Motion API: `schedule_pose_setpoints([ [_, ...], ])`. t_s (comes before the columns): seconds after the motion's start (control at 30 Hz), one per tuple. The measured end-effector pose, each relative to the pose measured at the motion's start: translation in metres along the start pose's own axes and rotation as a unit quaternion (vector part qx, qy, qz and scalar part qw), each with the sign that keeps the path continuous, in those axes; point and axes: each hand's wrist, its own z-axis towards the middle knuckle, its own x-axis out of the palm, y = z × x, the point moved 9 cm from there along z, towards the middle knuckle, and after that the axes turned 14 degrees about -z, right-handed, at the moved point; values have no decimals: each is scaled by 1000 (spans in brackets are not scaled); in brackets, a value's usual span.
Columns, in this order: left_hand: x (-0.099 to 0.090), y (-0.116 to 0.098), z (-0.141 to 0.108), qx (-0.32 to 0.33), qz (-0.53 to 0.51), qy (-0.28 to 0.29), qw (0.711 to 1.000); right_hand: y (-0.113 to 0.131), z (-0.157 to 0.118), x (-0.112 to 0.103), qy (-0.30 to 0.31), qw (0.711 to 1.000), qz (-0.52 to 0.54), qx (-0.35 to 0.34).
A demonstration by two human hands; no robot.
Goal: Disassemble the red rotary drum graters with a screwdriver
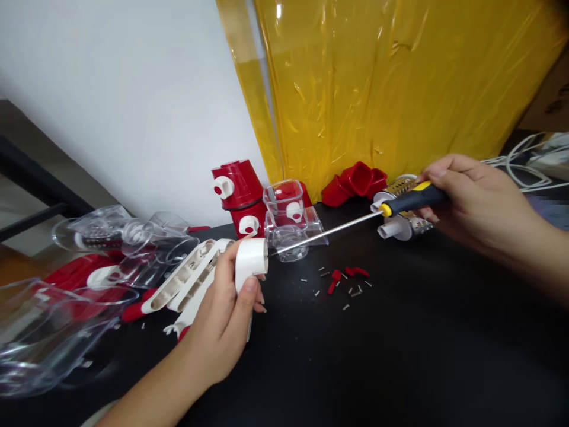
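My left hand [231,302] is wrapped round a white plastic crank handle [251,258], its round end turned to the right. In my right hand [475,196] is a screwdriver [409,200] with a black and yellow grip. The long shaft points left, and its tip reaches the open face of the handle's round end; whether it touches a screw inside cannot be made out. Several small screws [354,292] and a few little red plastic pieces [335,279] lie on the black table [355,367] below the shaft.
More white handles [186,276] lie left of my left hand, beside clear plastic parts [48,338]. Red housings [242,190], a clear hopper [287,219], red pushers [358,181] and metal grater drums [402,228] stand along the back, before a yellow plastic curtain [377,89].
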Motion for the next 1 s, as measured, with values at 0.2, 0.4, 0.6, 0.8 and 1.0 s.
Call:
schedule_pose_setpoints([
  [0.2,6,7,2,-40,21,25,999,11,-3,-4,-22,996,-85,-34],
  [0.4,4,15,1,-60,31,26,997,19,-2,-9,-43,993,-80,-78],
  [0.6,6,13,2,-67,42,31,996,18,0,-7,-24,991,-96,-87],
  [0.8,6,12,3,-76,51,28,995,23,-1,-7,-21,990,-78,-113],
  [1.0,7,9,2,-70,67,37,995,22,-1,-12,-27,985,-120,-122],
])
